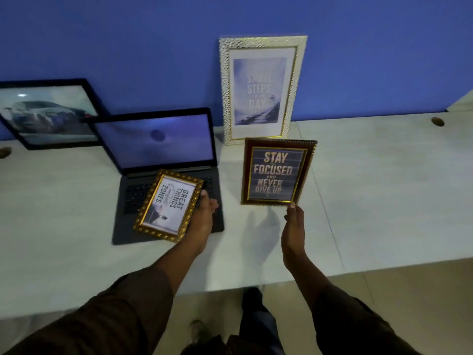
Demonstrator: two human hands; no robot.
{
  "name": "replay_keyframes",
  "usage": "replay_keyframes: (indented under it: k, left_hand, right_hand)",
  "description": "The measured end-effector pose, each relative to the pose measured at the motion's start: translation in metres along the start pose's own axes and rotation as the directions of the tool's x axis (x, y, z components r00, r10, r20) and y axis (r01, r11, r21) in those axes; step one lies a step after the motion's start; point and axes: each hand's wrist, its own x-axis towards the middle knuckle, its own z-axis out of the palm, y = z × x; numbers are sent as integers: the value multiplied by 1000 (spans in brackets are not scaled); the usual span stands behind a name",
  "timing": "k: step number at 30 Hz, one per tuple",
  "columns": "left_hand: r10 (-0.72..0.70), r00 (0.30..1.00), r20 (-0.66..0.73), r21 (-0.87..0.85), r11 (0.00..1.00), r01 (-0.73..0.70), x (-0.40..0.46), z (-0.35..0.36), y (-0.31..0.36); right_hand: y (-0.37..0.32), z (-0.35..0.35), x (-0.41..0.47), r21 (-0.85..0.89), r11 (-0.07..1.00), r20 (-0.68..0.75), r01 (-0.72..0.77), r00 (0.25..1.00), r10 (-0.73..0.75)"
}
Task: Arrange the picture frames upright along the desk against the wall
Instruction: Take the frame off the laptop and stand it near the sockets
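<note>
Dark red frame [277, 172] w/ "STAY FOCUSED AND NEVER GIVE UP" print held upright, mid-desk, just in front of the white frame [262, 88]. Pinched at bottom right corner by right hand [293, 230]: thumb on front edge, other fingers behind and hidden, so how far curled can't be told. Whether bottom edge touches the desk [384, 188] or sits slightly above, unclear.

Gold frame [169, 204] w/ "GREAT THINGS..." text turned sideways, tilted, lying over the laptop [163, 172] keyboard. Gripped along its right long side by left hand [204, 216]; thumb tip on front rim, fingers wrapped under, closed on the frame.

White frame, tall, "SMALL STEPS EVERY DAY", standing upright, leaning on the blue wall [128, 47] at back of desk, behind the red one.

Black frame [48, 114] w/ car pic at far left, leaning against wall, skewed, partly behind the open laptop screen.

Round cable holes in desk top, far left and far right. Dark sleeves on both arms.
</note>
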Motion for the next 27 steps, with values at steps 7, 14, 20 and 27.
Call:
replay_keyframes:
  k: [7,14,20,27]
  left_hand:
    - [29,996,-86,-40,999,-33,-37,-128,-22]
    - [-40,992,-118,5,999,41,-36,-200,-33]
    - [-112,983,-142,46,992,120,-18,-199,-33]
    - [-44,983,-178,170,983,75,26,-189,-8]
  right_hand:
    - [7,91,-70,-29,999,222,-24,975,30]
    - [-6,160,-85,-247,968,435,38,897,75]
    - [-13,193,-45,-329,944,365,-16,920,142]
    - [4,229,4,-441,896,376,-42,899,227]
